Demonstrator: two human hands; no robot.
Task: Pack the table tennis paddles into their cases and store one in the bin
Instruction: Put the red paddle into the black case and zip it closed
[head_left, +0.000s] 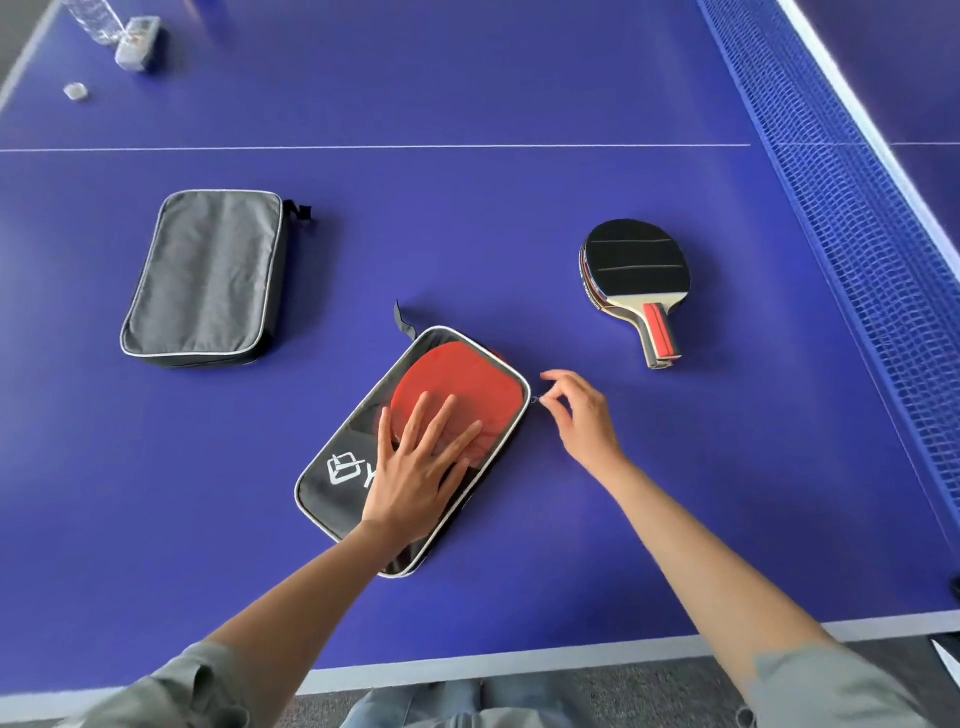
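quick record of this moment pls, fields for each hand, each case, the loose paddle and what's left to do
left hand: flat on the near case, pressing it down
right hand: pinching the zipper pull at the case's right edge
near case: black with a red paddle graphic, zip state unclear
far case: grey, lying apart on the left
loose paddle: black face up, by the net
left to do: pack the loose paddle; no bin in view

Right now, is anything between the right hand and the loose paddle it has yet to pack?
Nothing visible. Only bare table lies between the right hand, pinching the zipper pull at the case, and the paddle by the net.
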